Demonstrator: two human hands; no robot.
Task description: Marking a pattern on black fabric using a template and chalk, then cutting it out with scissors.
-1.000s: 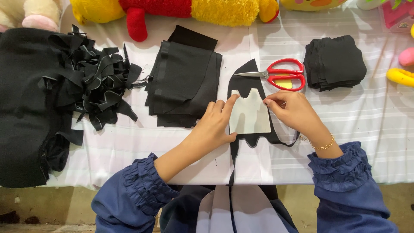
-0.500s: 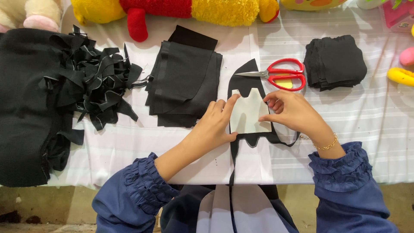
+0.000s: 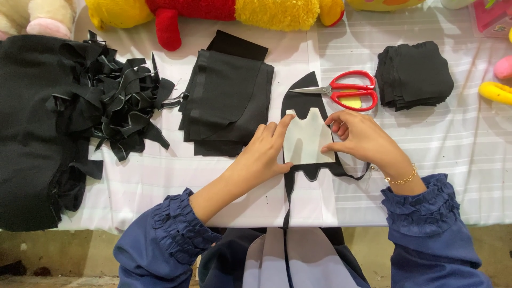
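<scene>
Compared with a second ago, the right hand [image 3: 358, 140] has drawn in over the right edge of the pale paper template [image 3: 306, 140], which has shifted only slightly on the black fabric piece [image 3: 302, 92]. The left hand [image 3: 265, 154] remains flat, its fingers [image 3: 281, 126] extended along the template's left edge and pressing it down. The right fingers are curled, tips pinching or pressing the template's edge; a firm grip cannot be confirmed. Judged from this, the template is being aligned and steadied. The red scissors [image 3: 349, 90] lie untouched on the surface [image 3: 469, 128], just beyond. No containers are visible; folded black fabric stacks [image 3: 226, 101] lie loose.
</scene>
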